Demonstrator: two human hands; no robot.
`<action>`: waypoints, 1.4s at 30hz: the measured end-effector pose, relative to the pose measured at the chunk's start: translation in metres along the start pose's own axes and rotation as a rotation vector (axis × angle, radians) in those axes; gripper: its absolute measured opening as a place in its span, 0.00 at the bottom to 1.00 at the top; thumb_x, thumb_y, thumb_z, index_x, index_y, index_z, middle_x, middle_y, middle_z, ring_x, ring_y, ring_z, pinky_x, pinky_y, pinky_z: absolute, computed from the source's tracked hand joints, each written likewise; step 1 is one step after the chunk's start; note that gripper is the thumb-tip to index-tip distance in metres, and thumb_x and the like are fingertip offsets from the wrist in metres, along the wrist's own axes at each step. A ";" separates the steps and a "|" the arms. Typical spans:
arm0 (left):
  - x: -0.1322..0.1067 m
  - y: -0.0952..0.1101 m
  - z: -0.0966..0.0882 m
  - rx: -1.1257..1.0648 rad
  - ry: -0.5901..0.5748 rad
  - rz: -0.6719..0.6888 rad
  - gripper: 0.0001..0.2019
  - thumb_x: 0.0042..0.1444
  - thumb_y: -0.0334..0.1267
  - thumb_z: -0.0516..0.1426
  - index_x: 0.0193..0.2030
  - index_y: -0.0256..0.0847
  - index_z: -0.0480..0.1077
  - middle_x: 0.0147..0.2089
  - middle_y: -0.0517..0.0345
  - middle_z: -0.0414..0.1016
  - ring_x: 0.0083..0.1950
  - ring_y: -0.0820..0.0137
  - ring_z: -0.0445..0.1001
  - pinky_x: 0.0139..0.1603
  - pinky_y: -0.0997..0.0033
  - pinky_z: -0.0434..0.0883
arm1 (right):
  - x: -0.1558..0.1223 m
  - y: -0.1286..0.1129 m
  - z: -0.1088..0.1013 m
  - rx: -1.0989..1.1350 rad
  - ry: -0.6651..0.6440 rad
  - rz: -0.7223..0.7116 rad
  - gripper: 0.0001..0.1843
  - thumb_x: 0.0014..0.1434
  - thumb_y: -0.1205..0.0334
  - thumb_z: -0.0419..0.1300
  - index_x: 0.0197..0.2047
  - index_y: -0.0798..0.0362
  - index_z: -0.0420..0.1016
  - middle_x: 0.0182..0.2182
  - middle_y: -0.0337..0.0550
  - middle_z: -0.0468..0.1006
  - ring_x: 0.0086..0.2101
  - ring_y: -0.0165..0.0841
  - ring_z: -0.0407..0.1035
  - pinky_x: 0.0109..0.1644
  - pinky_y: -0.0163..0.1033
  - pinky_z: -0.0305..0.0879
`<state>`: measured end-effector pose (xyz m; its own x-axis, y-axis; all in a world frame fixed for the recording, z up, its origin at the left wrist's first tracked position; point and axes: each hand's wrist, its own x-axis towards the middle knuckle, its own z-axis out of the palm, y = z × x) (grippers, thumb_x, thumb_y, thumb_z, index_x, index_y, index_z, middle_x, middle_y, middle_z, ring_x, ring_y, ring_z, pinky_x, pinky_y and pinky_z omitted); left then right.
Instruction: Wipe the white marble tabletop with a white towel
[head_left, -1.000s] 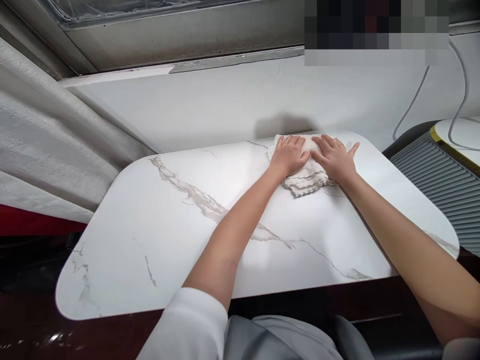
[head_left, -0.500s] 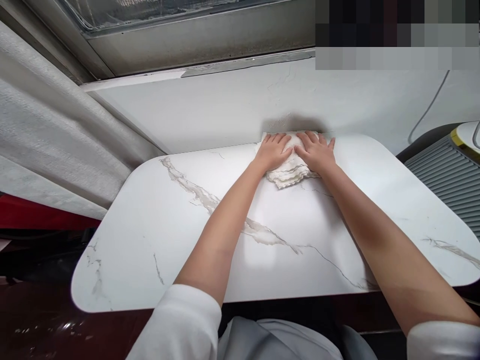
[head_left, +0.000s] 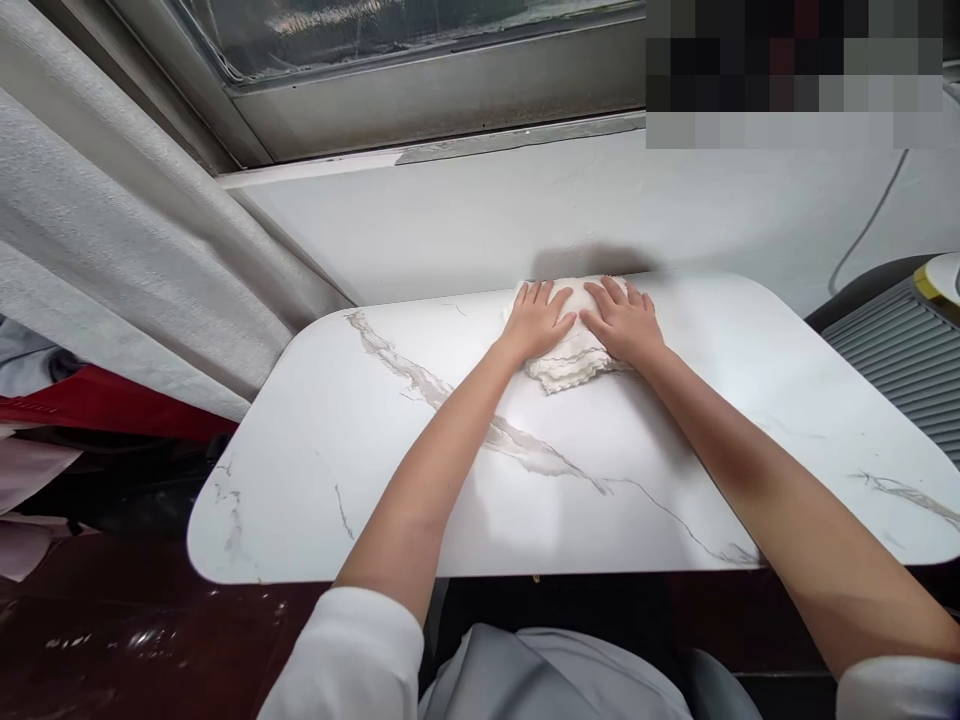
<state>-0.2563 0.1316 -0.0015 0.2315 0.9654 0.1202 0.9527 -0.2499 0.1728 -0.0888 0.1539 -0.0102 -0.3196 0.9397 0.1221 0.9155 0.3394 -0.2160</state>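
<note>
A folded cream cloth point(head_left: 566, 365) with wavy edges lies flat on the white marble-patterned table point(head_left: 300, 400), close to the far edge by the wall. On the cloth's left part rests my left hand point(head_left: 538, 318), palm down with its fingers stretched out. My right hand point(head_left: 624, 322) presses on the right part in the same way, fingers spread. The two thumbs point toward each other, a small gap of cloth between them. Neither hand's fingers wrap around the cloth.
A white wall point(head_left: 435, 230) and window frame point(head_left: 450, 105) rise behind the table. At left hangs a pale curtain point(head_left: 150, 200), with a red item point(head_left: 127, 400) below it. A grey ribbed object point(head_left: 900, 345) stands at right, near a cable point(head_left: 870, 225).
The camera view has shifted, moving the table slightly right in the picture. Both hands and the cloth have moved a little left and nearer along the table, the hands still flat on it.
</note>
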 end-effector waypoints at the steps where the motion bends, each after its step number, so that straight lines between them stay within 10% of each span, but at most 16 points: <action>1: -0.005 0.002 0.000 -0.002 0.001 0.006 0.27 0.71 0.47 0.43 0.72 0.40 0.57 0.76 0.44 0.52 0.77 0.56 0.47 0.76 0.51 0.42 | -0.007 -0.002 -0.001 -0.005 -0.005 0.005 0.35 0.68 0.44 0.36 0.73 0.47 0.53 0.73 0.45 0.51 0.70 0.54 0.45 0.68 0.65 0.47; 13: -0.088 0.056 -0.001 0.015 0.023 0.059 0.27 0.70 0.47 0.46 0.71 0.37 0.57 0.75 0.37 0.53 0.77 0.52 0.49 0.75 0.47 0.46 | -0.110 0.002 -0.007 0.011 0.046 -0.034 0.35 0.70 0.44 0.37 0.73 0.47 0.53 0.73 0.48 0.53 0.70 0.55 0.45 0.67 0.66 0.51; 25: -0.176 0.092 -0.005 -0.057 0.070 0.216 0.28 0.69 0.48 0.47 0.70 0.34 0.58 0.74 0.33 0.55 0.76 0.48 0.50 0.74 0.42 0.51 | -0.219 -0.006 -0.010 -0.056 0.177 -0.120 0.36 0.71 0.49 0.41 0.77 0.42 0.33 0.74 0.49 0.47 0.70 0.57 0.44 0.65 0.68 0.55; 37: -0.211 0.046 -0.020 -0.030 0.019 0.209 0.27 0.69 0.46 0.48 0.71 0.36 0.58 0.74 0.38 0.55 0.76 0.53 0.51 0.75 0.44 0.50 | -0.217 -0.069 -0.008 -0.056 0.203 -0.318 0.43 0.71 0.55 0.43 0.75 0.50 0.13 0.74 0.58 0.41 0.71 0.59 0.37 0.68 0.77 0.37; 42: -0.208 0.043 -0.031 0.040 0.003 0.053 0.25 0.71 0.40 0.44 0.72 0.42 0.58 0.75 0.42 0.54 0.77 0.48 0.46 0.74 0.35 0.46 | -0.189 -0.072 -0.006 -0.035 0.133 -0.462 0.38 0.72 0.57 0.41 0.76 0.70 0.34 0.70 0.69 0.53 0.71 0.51 0.42 0.72 0.61 0.49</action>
<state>-0.2697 -0.0827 0.0107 0.2808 0.9508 0.1313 0.9464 -0.2970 0.1269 -0.0926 -0.0487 -0.0121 -0.6627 0.6767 0.3208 0.6937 0.7160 -0.0774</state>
